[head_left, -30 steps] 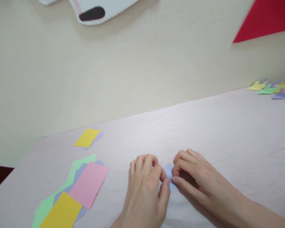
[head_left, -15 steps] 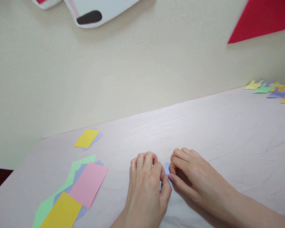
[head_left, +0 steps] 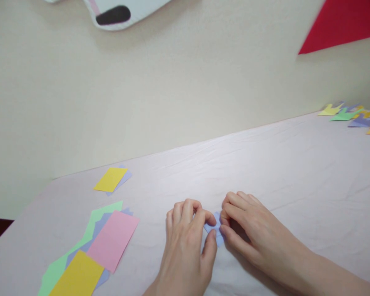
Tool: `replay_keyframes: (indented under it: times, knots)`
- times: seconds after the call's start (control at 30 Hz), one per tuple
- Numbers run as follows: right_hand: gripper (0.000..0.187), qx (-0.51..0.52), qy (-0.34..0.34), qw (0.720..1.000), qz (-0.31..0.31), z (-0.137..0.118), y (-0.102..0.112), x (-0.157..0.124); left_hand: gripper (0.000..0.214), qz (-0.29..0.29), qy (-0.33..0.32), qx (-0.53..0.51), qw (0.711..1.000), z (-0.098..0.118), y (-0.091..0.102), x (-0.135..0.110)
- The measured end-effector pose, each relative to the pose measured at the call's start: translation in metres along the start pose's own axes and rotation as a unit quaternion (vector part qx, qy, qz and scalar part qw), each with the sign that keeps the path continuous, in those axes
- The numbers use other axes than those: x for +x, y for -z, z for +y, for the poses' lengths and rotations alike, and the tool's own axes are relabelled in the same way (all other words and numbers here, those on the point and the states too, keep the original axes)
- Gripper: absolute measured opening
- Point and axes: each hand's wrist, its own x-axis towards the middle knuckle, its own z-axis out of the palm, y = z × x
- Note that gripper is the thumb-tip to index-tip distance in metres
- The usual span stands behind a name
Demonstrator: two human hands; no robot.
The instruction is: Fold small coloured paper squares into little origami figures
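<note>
A small folded piece of blue paper lies low over the cloth, between my two hands and partly covered by the fingers. My left hand is curled at its left side. The left index fingertip and thumb tip touch the paper, with a narrow gap between them. On the right edge, my right hand pinches the paper between thumb and bent fingers. The remaining fingers of both hands are curled in, and their tips are hidden.
To the left lie pink paper, yellow paper, green paper and purple sheets. Behind them sits a smaller yellow sheet over a purple one. Several folded paper shapes stand at the far right by the wall.
My left thumb and index finger have parted and shifted slightly left, so more of the blue paper shows. My right hand stays almost where it was.
</note>
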Motion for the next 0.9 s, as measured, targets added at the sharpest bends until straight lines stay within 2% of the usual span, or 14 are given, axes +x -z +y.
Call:
replay_keyframes:
  times: [0.33,0.53,0.7,0.9]
  knots:
    - [0.017,-0.007,-0.001,1.000,0.006,0.001,0.000,-0.002,0.022,0.013,-0.002,-0.001,1.000,0.003,0.001,0.001]
    - [0.026,0.038,0.002,0.999,0.009,0.005,0.001,-0.005,0.023,0.019,0.014,-0.010,1.000,0.005,0.000,0.002]
    - [0.013,0.020,-0.023,0.999,0.012,-0.002,0.000,-0.004,0.025,0.007,0.008,-0.018,1.000,0.003,-0.001,0.001]
    - [0.018,-0.002,-0.031,0.999,0.039,-0.008,-0.004,-0.001,0.026,0.009,0.016,-0.017,1.000,0.003,-0.002,0.001]
